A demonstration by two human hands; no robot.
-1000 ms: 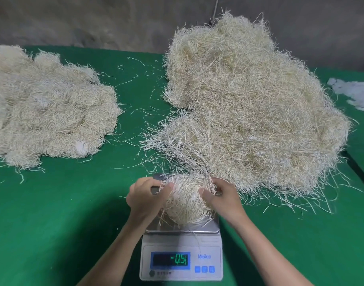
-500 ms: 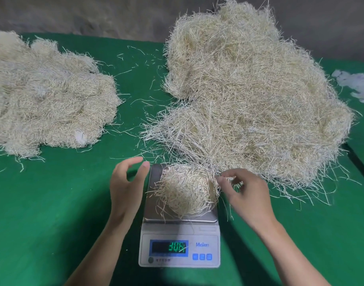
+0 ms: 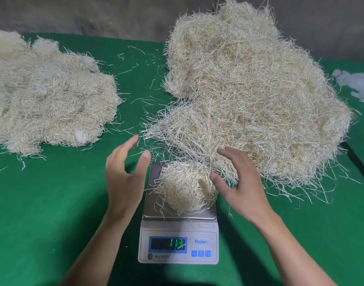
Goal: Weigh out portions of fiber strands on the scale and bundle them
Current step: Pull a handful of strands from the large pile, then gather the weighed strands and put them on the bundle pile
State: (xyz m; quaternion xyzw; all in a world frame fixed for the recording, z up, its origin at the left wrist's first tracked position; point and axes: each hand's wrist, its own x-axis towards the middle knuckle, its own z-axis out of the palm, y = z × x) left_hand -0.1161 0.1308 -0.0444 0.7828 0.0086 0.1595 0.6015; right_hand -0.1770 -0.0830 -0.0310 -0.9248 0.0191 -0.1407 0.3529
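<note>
Resting on scale [image 3: 152, 205], fiber portion [image 3: 185, 186] between left hand [image 3: 123, 174] and right hand [image 3: 241, 182]; fingers [image 3: 226, 151] spread, empty.

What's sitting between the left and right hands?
In the head view, the scale with the fiber portion on its pan lies between the left hand and right hand. Both hands are open, gripping nothing.

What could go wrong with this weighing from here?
The right hand hovers beside the portion on the scale; a brush could skew the reading. Strands from the big loose pile reach the scale's back edge and might add weight. Strands overhanging its front may drop off.
</note>
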